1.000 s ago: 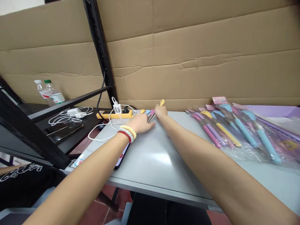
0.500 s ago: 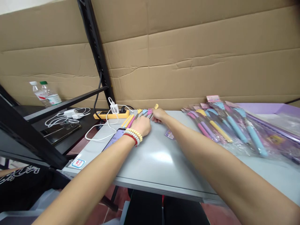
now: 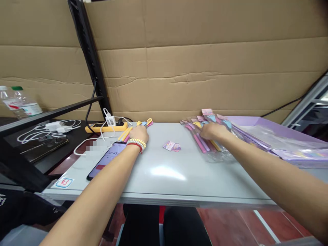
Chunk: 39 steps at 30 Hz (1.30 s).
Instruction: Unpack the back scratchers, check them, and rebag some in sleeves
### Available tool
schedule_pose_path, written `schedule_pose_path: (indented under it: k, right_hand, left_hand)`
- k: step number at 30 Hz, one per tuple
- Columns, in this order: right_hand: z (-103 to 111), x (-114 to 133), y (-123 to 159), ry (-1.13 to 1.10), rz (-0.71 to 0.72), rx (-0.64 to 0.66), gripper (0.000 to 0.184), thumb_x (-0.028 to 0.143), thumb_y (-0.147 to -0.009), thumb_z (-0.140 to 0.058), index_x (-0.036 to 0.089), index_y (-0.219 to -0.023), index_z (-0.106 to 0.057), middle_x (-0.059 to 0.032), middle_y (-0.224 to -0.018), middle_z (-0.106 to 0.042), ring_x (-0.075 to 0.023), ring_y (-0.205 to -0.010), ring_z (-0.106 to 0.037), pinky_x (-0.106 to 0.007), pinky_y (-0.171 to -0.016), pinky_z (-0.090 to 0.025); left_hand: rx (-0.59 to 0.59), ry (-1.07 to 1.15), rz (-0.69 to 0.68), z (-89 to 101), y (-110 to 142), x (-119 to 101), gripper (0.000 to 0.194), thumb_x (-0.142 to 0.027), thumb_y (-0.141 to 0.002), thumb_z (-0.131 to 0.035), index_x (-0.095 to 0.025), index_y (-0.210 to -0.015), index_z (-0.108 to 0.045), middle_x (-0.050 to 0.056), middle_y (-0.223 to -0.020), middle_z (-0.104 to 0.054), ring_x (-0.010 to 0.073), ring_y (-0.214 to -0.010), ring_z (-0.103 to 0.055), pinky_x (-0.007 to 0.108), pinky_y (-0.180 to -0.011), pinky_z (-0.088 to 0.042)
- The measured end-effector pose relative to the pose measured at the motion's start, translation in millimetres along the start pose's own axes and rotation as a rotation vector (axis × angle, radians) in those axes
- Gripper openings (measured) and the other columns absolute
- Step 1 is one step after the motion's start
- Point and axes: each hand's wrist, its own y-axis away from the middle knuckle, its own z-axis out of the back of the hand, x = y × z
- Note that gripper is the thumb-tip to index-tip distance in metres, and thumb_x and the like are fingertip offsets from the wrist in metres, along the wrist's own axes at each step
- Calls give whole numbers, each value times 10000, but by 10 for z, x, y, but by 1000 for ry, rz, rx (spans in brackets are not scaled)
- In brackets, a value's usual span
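Left hand down over the loose scratchers, palm low across their middles, handles poking out one side and little claw heads the other! Fingers look bent, but whether they grasp or merely rest, I cannot tell; the palm hides it. That spot probably keeps the bunch lined up, heads towards the cardboard. And across the table, right hand is in among the bagged scratchers, fingers reaching down onto the plastic; a firm pinch or just a touch, the view won't say. Those bags overlap in a fan, pink, purple, yellow and blue, handles angled to the near edge, which seems to leave them easy to pick apart. Between the hands, small cards lie flat in a loose overlap, touched by neither. Phone lies by the left wrist, timer showing, likely set there to be read at a glance. Power strip sits behind, charger plugged in, and the purple tray stands right of the bags, plastic inside.
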Motion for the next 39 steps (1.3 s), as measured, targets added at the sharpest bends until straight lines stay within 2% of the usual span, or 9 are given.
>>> schedule_pose_path:
  k: [4, 9, 14, 18, 22, 28, 31, 34, 39]
  right_hand:
    - [32, -32, 98, 30, 21, 163, 314, 252, -785, -507, 79, -992, -670, -220, -1043, -645, -298, -908, -634, -357, -718, -471]
    - [245, 71, 449, -56, 5, -54, 298, 293, -858, -422, 106, -933, -642, -209, -1021, -642, -298, -902, -629, -331, -674, -432]
    - [259, 350, 1259, -189, 322, -234, 270, 330, -897, -371, 160, -819, -566, -130, -822, -652, -227, -754, -612, -282, -606, -349]
    - [-8, 512, 1885, -399, 425, -267, 192, 341, -882, -421, 189, -801, -506, -78, -770, -627, -192, -681, -575, -268, -576, -307]
    - [-300, 425, 2322, -756, 308, -236, 248, 419, -869, -450, 191, -962, -479, -44, -768, -622, -174, -619, -556, -262, -563, -338]
    - [-392, 215, 2770, -993, 305, -63, 306, 460, -895, -406, 199, -941, -558, 10, -605, -557, -142, -541, -481, -254, -533, -352]
    - [-392, 189, 2851, -1064, 392, 40, 312, 460, -893, -425, 194, -862, -585, -13, -685, -595, -134, -600, -507, -249, -561, -395]
    - [-373, 153, 2790, -1124, 344, -64, 305, 452, -830, -545, 184, -973, -573, -48, -831, -638, -148, -701, -566, -261, -624, -449]
    - [-163, 111, 2508, -1261, 322, -297, 599, 457, -733, -660, 184, -1216, -434, -111, -1043, -622, -179, -832, -604, -275, -618, -494]
  left_hand:
    - [-79, 46, -2, 49, 146, -100, 347, -123, -787, -471, -60, -1116, -565, 220, -994, -657, 286, -982, -632, 352, -787, -480]
    - [-54, 299, -112, 195, 524, -271, 397, -466, -820, -490, -123, -986, -599, 180, -951, -671, 301, -945, -628, 371, -788, -463]
    - [196, 1163, -266, 227, 847, -510, 542, -633, -834, -363, -139, -788, -582, 105, -800, -652, 208, -757, -628, 324, -699, -480]
    - [330, 1912, -69, 265, 1188, -655, 377, -509, -830, -512, -134, -799, -527, 52, -708, -614, 144, -632, -618, 283, -652, -497]
    - [288, 2262, 173, 303, 1509, -618, 219, -354, -878, -513, -146, -811, -498, 21, -652, -600, 130, -568, -615, 256, -579, -493]
    - [110, 2440, 338, 359, 1569, -449, 86, -217, -900, -465, -161, -841, -492, 16, -686, -615, 121, -537, -614, 247, -532, -490]
    - [124, 2386, 266, 425, 1588, -437, 94, -225, -879, -500, -168, -808, -476, -14, -631, -576, 85, -456, -548, 195, -445, -429]
    - [237, 2188, 76, 464, 1722, -445, 162, -276, -820, -592, -176, -808, -465, -28, -613, -566, 66, -407, -491, 163, -379, -358]
    - [440, 1894, -165, 409, 2113, -468, 333, -441, -762, -642, -181, -881, -473, -27, -653, -582, 57, -398, -484, 152, -349, -346]
